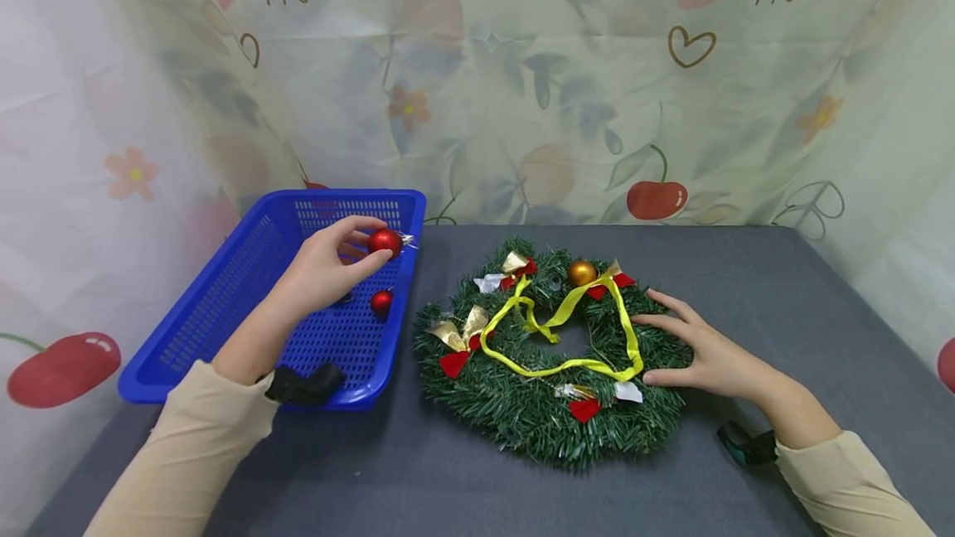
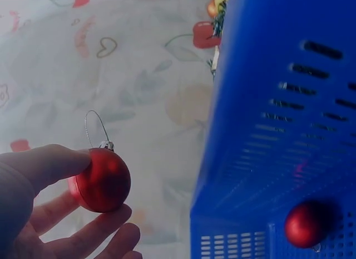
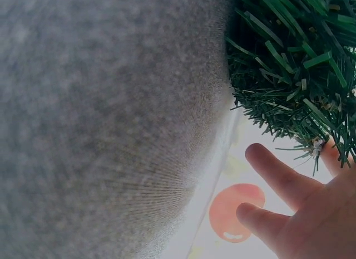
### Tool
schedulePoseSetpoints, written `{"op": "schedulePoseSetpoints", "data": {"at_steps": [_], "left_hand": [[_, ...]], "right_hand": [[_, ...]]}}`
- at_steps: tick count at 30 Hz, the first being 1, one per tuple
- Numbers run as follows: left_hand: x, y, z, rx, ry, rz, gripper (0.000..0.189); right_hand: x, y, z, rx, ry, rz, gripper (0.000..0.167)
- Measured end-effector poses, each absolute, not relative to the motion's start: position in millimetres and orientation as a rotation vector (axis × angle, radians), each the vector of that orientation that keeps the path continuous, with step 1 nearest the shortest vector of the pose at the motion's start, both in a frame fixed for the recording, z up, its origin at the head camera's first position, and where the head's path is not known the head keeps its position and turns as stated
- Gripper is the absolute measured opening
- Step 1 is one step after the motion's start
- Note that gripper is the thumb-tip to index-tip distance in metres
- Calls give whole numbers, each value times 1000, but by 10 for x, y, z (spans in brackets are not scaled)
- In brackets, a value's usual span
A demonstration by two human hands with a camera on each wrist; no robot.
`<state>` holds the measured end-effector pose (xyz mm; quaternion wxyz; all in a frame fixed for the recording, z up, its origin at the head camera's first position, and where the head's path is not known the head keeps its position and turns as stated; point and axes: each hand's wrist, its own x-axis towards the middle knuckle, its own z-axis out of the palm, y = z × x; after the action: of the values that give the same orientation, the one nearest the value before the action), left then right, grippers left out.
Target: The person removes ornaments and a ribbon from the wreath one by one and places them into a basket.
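Above the right side of a blue plastic basket, my left hand pinches a red Christmas ball between thumb and fingers. Its silver cap and thread loop show in the left wrist view, where the ball is seen close. A second red ball lies inside the basket. My right hand is at the right edge of a green Christmas wreath, fingers spread and thumb touching its rim. In the right wrist view the wreath's needles hide part of that hand.
On the wreath are a yellow ribbon, a gold ball and several red, gold and white bows. Dark grey cloth covers the table. A printed curtain stands behind. Both wrists wear black straps.
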<state>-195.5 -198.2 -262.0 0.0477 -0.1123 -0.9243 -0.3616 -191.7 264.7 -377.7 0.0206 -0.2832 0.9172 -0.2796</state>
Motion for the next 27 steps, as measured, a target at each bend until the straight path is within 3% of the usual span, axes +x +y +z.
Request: {"op": "schedulePoseSetpoints", "data": {"at_steps": [27], "left_hand": [[-1995, -2267, -2630, -234, -2854, -1052, 49]], "right_hand": [[-1911, 2639, -3766, -880, 2842, -881, 67]]}}
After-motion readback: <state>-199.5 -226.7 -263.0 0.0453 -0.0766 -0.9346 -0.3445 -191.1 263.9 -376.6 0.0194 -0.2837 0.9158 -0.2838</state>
